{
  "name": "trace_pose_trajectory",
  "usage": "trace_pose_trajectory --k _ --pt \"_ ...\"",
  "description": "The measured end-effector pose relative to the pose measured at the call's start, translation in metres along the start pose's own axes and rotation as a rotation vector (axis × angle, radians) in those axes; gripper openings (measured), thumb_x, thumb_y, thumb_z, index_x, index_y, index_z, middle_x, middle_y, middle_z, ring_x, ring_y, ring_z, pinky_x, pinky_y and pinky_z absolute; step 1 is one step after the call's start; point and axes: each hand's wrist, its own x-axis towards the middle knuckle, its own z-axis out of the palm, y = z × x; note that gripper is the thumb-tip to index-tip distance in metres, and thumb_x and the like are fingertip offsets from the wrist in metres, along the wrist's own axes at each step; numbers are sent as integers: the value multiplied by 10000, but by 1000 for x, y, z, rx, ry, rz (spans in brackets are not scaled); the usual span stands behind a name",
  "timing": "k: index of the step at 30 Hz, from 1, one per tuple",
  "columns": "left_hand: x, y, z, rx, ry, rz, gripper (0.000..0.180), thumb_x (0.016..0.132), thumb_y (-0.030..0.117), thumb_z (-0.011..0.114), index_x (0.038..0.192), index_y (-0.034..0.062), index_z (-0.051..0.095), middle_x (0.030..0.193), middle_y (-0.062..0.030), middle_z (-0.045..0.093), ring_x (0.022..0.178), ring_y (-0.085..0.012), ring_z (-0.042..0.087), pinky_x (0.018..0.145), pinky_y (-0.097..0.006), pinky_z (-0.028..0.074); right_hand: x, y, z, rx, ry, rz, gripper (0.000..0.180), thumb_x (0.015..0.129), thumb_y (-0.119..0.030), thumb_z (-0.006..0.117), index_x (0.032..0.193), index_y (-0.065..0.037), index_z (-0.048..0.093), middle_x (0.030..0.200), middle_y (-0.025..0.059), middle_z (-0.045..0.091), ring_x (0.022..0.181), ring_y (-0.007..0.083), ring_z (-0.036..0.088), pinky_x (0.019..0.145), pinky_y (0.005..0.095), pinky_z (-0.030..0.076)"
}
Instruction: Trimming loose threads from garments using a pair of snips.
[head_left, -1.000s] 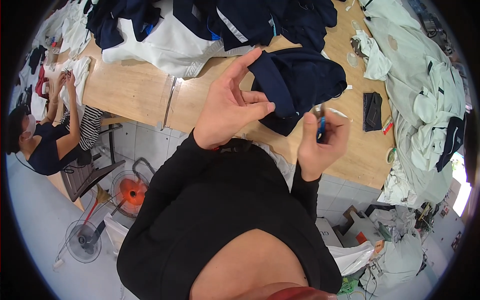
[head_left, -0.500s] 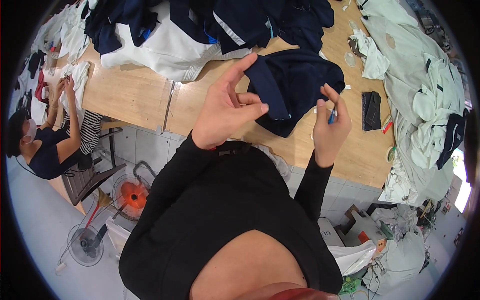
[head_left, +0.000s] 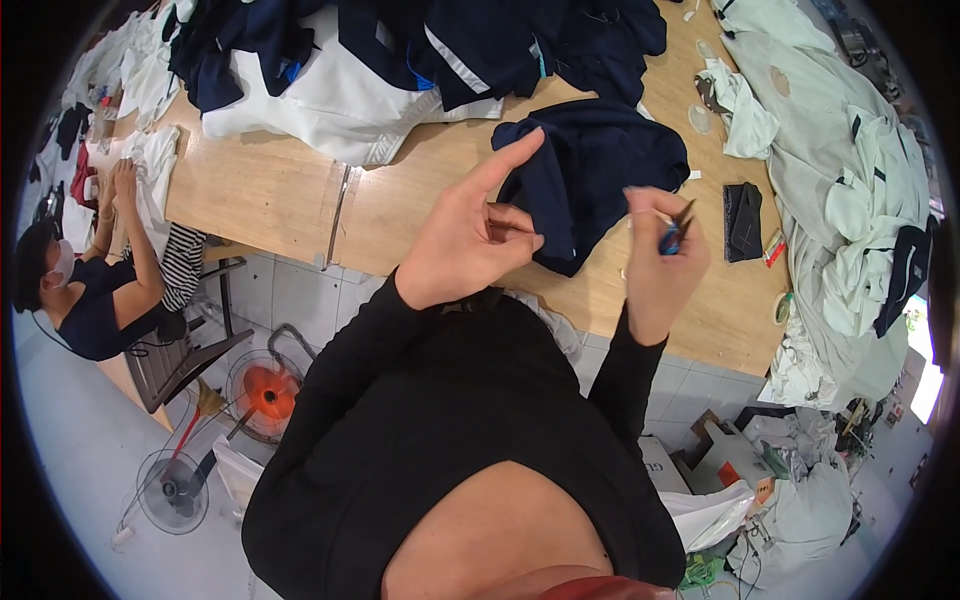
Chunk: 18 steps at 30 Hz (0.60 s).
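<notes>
A dark navy garment (head_left: 625,150) lies on the wooden table in front of me. My left hand (head_left: 475,235) pinches the near edge of its folded band between thumb and fingers, while the index finger stretches up along the band. Off to the right of the cloth, my right hand (head_left: 665,255) is curled around small thread snips (head_left: 675,235). Blue shows on the snips within the palm, and their dark pointed tip sticks up past the fingers. The snips are apart from the garment.
Navy garments (head_left: 480,50) and a white one (head_left: 310,115) are heaped at the table's far side. Pale cloth (head_left: 830,200) covers the right end, beside a dark fabric piece (head_left: 742,222). At left, a masked co-worker (head_left: 100,290) handles white cloth; fans (head_left: 268,395) stand on the floor.
The left hand has shifted slightly right and turned the band's edge. My right hand has rotated, so the snips' tip now shows. The co-worker's hands have moved lower.
</notes>
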Motion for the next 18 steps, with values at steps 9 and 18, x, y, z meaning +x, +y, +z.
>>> trace_pose_trajectory --k 9,18 --pt "-4 2 -7 -7 -30 -51 958 863 -175 679 1727 58 337 1259 -70 703 907 -75 723 751 -210 527 13 29 -8 12 22 -111 69 949 -54 815 1011 -42 786 921 16 759 763 96 659 665 273 479" --pt "23 1 -22 -510 103 -79 810 878 -165 767 1612 -13 460 1411 -112 545 1064 -199 746 944 -366 651 -24 11 -5 97 -558 197 170 999 -53 784 1165 -18 788 905 -70 688 734 3 478 665 200 377"
